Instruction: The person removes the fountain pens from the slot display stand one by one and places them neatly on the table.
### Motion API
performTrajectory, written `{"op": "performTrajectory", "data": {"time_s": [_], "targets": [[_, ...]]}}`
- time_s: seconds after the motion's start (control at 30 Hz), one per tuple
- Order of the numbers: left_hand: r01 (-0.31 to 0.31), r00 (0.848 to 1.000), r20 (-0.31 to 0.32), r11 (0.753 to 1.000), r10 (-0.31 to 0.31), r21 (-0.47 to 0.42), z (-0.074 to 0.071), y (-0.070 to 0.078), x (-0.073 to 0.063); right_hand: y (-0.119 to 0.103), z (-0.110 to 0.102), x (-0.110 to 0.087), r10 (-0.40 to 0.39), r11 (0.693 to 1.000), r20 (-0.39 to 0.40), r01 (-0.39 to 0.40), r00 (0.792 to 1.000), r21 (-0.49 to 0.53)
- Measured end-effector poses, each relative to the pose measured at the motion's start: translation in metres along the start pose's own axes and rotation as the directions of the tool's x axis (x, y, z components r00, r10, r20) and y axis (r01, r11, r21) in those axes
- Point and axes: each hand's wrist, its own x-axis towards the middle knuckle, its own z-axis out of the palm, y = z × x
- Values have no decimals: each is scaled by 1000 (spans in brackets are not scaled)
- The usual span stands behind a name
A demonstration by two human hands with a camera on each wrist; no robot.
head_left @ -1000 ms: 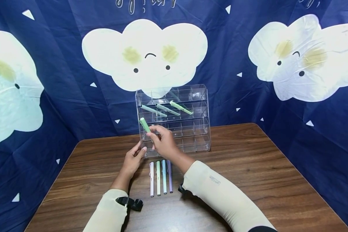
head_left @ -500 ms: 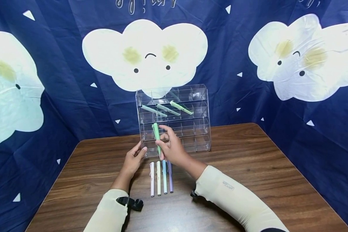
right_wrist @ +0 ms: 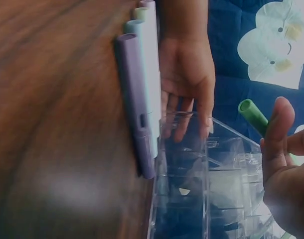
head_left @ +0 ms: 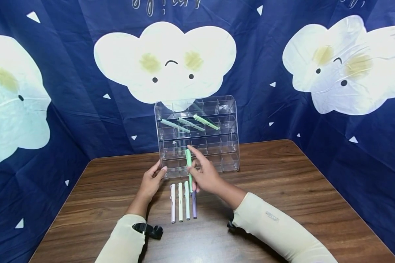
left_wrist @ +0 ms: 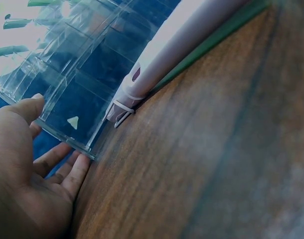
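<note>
My right hand (head_left: 206, 176) pinches a green pen (head_left: 188, 157) between thumb and fingers, cap end up, in front of the clear tiered rack (head_left: 231, 162). One finger points away from the pen. My left hand (head_left: 150, 182) grips the rack's lower left corner, thumb at the front and fingers along the side. In front of the rack, a pale pink pen (head_left: 173, 206), a cream pen (head_left: 180, 205), a light blue pen (head_left: 187, 205) and a purple pen (head_left: 194, 209) lie side by side. The held pen overlaps the purple one's top in the head view.
Across one upper tier of the rack lie two grey-green pens (head_left: 175, 126) and a light green pen (head_left: 206, 122), all slanted. Dividers split each tier into small compartments. A wooden table (head_left: 283, 190) carries everything. Behind it hangs a blue cloth (head_left: 256, 120) with white clouds.
My right hand has drawn the green pen from the rack's left side down and right toward the lying pens, turning it more upright. My left hand has stayed at the rack's corner.
</note>
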Motion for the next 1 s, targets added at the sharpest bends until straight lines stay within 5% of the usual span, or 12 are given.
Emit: {"op": "performTrajectory", "data": {"time_s": [0.3,0.57,1.0], "targets": [[10,1000,12,1000,-11,29,0,-1,1,12,-14,-15,40,999,-27,-41,999,-8],[19,1000,9,1000,-19,3,-1,-1,0,15,-25,-24,144,990,11,-144,990,-7],[13,1000,6,1000,-13,-1,0,2,1,24,-40,-22,171,985,114,-169,979,-25]]}}
